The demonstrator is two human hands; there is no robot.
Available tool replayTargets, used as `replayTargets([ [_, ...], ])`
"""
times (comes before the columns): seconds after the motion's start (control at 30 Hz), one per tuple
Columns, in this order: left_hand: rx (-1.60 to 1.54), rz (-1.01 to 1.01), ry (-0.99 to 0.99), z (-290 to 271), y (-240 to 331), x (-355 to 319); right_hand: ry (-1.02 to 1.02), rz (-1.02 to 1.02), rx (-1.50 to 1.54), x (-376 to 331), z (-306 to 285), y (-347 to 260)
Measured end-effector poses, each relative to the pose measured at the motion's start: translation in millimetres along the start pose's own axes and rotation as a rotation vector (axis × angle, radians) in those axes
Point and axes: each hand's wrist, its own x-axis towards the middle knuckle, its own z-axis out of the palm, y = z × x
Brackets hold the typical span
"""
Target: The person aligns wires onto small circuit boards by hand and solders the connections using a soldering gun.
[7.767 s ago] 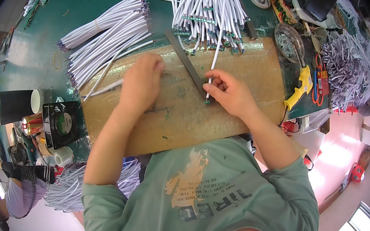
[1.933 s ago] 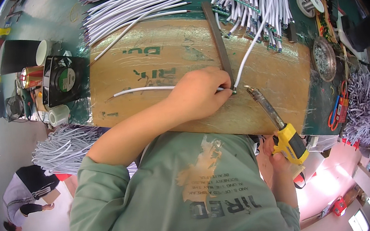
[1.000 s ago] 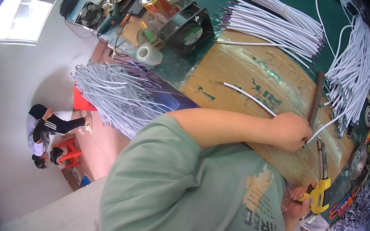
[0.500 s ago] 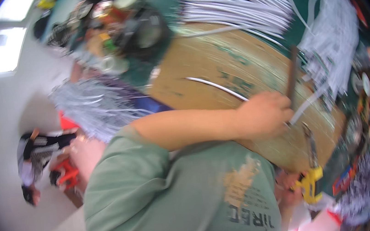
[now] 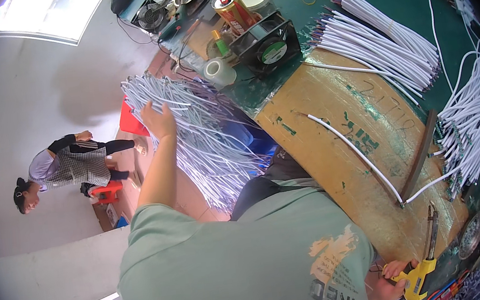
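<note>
My left hand (image 5: 158, 121) reaches out at the left, fingers apart, over a large heap of white cables (image 5: 210, 147); I cannot tell if the fingertips touch them. My right hand (image 5: 394, 281), low at the right, grips a yellow soldering gun (image 5: 415, 281) whose metal tip points up over the brown board (image 5: 328, 91). One curved white cable (image 5: 352, 143) lies on the board, its lower end beside a dark flat bar (image 5: 423, 154). Close to that end is a cable from the white bundle (image 5: 475, 115) at the right.
On the green table stand a black fan (image 5: 266, 45), a drink can (image 5: 233, 13) and a white roll (image 5: 219, 71). Sorted white cables (image 5: 377, 43) lie at the back. A metal dish (image 5: 471, 235) sits at the right edge. Another person (image 5: 68, 162) is at the far left.
My left hand has left the curved cable and bar on the board and swung left to the cable heap. My right hand keeps the soldering gun low at the right. The view has shifted.
</note>
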Motion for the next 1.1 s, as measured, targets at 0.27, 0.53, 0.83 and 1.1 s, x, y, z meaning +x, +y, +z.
replayTargets([
  [0.27,0.319,-0.057,-0.058,0,-1,-16,-0.034,-0.002,0.026,-2,-6,1],
  [0.53,-0.333,0.592,0.035,-36,206,-25,0.062,-0.065,0.031,-14,-16,6],
  [0.83,-1.049,1.249,-0.709,-87,403,-154,0.137,-0.048,-0.119,-2,34,8],
  [1.1,-1.061,1.343,-1.037,-85,460,-235,0.124,-0.046,-0.121,-25,21,15],
])
